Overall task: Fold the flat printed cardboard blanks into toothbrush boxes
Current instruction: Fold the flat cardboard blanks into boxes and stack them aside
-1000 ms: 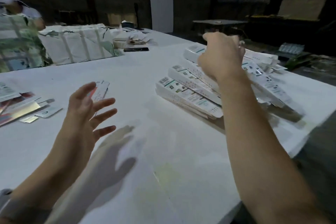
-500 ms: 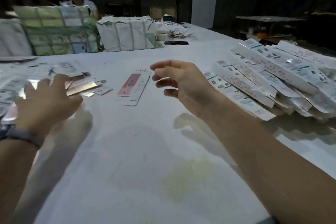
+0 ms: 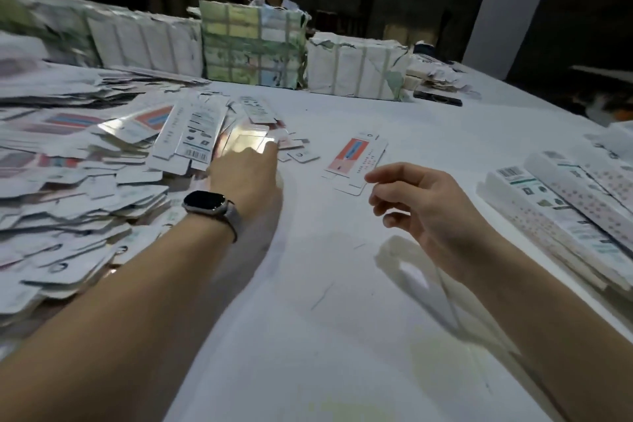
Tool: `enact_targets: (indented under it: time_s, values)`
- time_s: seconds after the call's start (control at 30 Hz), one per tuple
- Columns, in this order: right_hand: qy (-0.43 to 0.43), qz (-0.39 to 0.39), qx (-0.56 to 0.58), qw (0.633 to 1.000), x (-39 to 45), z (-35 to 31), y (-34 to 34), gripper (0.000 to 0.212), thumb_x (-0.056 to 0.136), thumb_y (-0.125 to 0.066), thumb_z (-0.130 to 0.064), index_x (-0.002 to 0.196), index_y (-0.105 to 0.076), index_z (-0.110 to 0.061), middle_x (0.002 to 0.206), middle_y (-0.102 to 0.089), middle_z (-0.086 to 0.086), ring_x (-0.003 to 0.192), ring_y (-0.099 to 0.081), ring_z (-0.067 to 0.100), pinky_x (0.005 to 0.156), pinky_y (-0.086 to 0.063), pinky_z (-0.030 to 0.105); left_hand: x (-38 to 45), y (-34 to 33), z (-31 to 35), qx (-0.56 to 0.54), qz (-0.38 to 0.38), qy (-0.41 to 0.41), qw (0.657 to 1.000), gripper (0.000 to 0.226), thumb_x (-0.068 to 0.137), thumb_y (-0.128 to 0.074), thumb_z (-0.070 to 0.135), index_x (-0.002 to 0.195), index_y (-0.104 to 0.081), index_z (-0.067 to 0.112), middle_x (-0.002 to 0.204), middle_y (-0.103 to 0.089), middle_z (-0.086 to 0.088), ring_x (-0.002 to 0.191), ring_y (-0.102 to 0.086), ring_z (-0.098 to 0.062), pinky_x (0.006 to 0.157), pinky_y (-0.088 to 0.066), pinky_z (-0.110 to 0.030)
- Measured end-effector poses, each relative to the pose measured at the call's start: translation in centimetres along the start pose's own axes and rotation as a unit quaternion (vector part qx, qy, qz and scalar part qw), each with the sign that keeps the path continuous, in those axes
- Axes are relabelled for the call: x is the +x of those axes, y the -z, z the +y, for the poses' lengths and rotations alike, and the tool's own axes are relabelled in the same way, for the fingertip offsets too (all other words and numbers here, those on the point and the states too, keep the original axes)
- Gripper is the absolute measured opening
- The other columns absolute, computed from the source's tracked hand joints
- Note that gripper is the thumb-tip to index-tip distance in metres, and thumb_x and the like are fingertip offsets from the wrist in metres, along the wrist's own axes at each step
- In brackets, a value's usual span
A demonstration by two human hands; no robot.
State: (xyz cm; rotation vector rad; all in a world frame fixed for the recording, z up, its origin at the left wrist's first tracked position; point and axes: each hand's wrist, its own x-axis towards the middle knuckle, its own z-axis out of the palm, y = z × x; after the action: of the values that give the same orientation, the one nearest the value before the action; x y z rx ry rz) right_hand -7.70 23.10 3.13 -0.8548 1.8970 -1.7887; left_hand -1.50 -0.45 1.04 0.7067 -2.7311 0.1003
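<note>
A big heap of flat printed blanks (image 3: 78, 181) covers the left of the white table (image 3: 342, 319). My left hand (image 3: 245, 173), with a watch on the wrist, reaches onto the heap's right edge, fingertips resting on a shiny flat blank (image 3: 246, 139); whether it grips it is unclear. One single blank with a red panel (image 3: 356, 161) lies alone at the table's middle. My right hand (image 3: 421, 202) hovers just in front of that blank, fingers loosely curled and apart, holding nothing. Folded toothbrush boxes (image 3: 561, 202) are stacked at the right.
Wrapped bundles of stock (image 3: 253, 48) stand in a row along the far side, with another person wearing a headset behind them. A dark phone (image 3: 438, 99) lies near the far right bundle. The table's right edge runs behind the folded boxes.
The view has swung left, showing the heap of blanks. My left hand moved forward onto the heap's edge. My right hand came away from the folded boxes toward the middle.
</note>
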Motion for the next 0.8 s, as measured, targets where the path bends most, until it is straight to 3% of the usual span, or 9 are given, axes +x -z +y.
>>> enact_targets:
  time_s: [0.17, 0.27, 0.33, 0.37, 0.47, 0.5, 0.57, 0.67, 0.8]
  values:
    - [-0.002, 0.014, -0.006, 1.0, 0.0, 0.4, -0.3, 0.024, 0.09, -0.061, -0.001, 0.084, -0.077, -0.018, 0.073, -0.067, 0.004, 0.067, -0.061, 0.013, 0.063, -0.045, 0.027, 0.0, 1.0, 1.1, -0.046, 0.077, -0.017, 0.996, 0.045, 0.086, -0.05, 0.006, 0.129, -0.042, 0.016, 0.078, -0.045, -0.007, 0.071, -0.045, -0.033, 0.06, -0.032, -0.037]
    - [0.007, 0.037, -0.013, 0.999, 0.0, 0.4, -0.5, 0.02, 0.091, -0.061, -0.002, 0.096, -0.073, -0.017, 0.072, -0.067, 0.002, 0.067, -0.06, 0.013, 0.063, -0.045, 0.028, -0.2, 2.0, 1.6, -0.13, 0.092, -0.013, 0.987, 0.058, 0.083, -0.048, 0.002, 0.136, -0.04, 0.023, 0.101, -0.062, -0.014, 0.079, -0.049, -0.035, 0.063, -0.037, -0.04]
    - [0.032, 0.065, -0.011, 0.997, 0.2, 0.4, -0.5, 0.026, 0.091, -0.062, -0.003, 0.107, -0.068, -0.023, 0.074, -0.065, -0.002, 0.067, -0.06, 0.012, 0.062, -0.045, 0.027, -0.6, 3.1, 2.4, -0.257, 0.08, -0.023, 0.963, 0.058, 0.083, -0.051, 0.008, 0.137, -0.043, 0.028, 0.114, -0.068, -0.009, 0.094, -0.061, -0.037, 0.07, -0.051, -0.043]
    - [0.053, 0.087, -0.023, 0.995, 0.2, 0.4, -0.5, 0.031, 0.092, -0.063, -0.005, 0.113, -0.064, -0.028, 0.076, -0.064, -0.004, 0.067, -0.061, 0.011, 0.061, -0.046, 0.026, -0.9, 3.7, 2.9, -0.355, 0.052, -0.031, 0.933, 0.054, 0.084, -0.053, 0.01, 0.134, -0.046, 0.03, 0.113, -0.071, -0.002, 0.095, -0.067, -0.031, 0.071, -0.056, -0.042]
    - [0.12, 0.153, -0.095, 0.976, 0.4, 0.2, 0.1, 0.048, 0.094, -0.065, -0.017, 0.128, -0.048, -0.046, 0.091, -0.059, -0.004, 0.068, -0.062, 0.003, 0.06, -0.048, 0.017, -2.4, 5.0, 4.9, -0.615, -0.12, -0.034, 0.778, 0.05, 0.086, -0.055, 0.002, 0.123, -0.052, 0.035, 0.094, -0.077, 0.01, 0.078, -0.073, -0.009, 0.06, -0.056, -0.03]
    - [0.135, 0.171, -0.11, 0.97, 0.4, 0.0, 0.5, 0.052, 0.095, -0.065, -0.021, 0.133, -0.043, -0.049, 0.092, -0.056, -0.003, 0.068, -0.061, 0.002, 0.059, -0.048, 0.014, -2.9, 5.1, 5.5, -0.651, -0.174, -0.045, 0.737, 0.053, 0.086, -0.054, -0.003, 0.124, -0.052, 0.034, 0.092, -0.077, 0.008, 0.079, -0.074, -0.009, 0.06, -0.056, -0.029]
    - [0.155, 0.201, -0.142, 0.957, 0.5, -0.2, 1.2, 0.055, 0.097, -0.062, -0.03, 0.141, -0.038, -0.05, 0.089, -0.049, -0.004, 0.069, -0.06, 0.006, 0.059, -0.052, 0.018, -3.7, 4.6, 6.5, -0.697, -0.246, -0.07, 0.67, 0.063, 0.085, -0.049, -0.014, 0.123, -0.052, 0.036, 0.094, -0.075, 0.002, 0.091, -0.074, -0.019, 0.07, -0.062, -0.039]
    - [0.181, 0.219, -0.213, 0.935, 0.6, -0.4, 2.0, 0.053, 0.097, -0.06, -0.031, 0.146, -0.041, -0.039, 0.079, -0.043, 0.0, 0.076, -0.058, 0.024, 0.066, -0.057, 0.033, -4.3, 4.2, 7.4, -0.736, -0.282, -0.083, 0.611, 0.076, 0.082, -0.035, -0.019, 0.12, -0.054, 0.044, 0.102, -0.072, -0.003, 0.101, -0.07, -0.03, 0.079, -0.06, -0.051]
    - [0.201, 0.189, -0.282, 0.919, 0.5, -0.4, 2.3, 0.052, 0.096, -0.056, -0.025, 0.146, -0.045, -0.035, 0.078, -0.056, -0.007, 0.073, -0.062, 0.001, 0.059, -0.052, 0.016, -5.1, 3.9, 8.1, -0.775, -0.309, -0.094, 0.543, 0.085, 0.077, -0.028, -0.018, 0.115, -0.055, 0.053, 0.101, -0.074, -0.004, 0.091, -0.075, -0.028, 0.065, -0.062, -0.04]
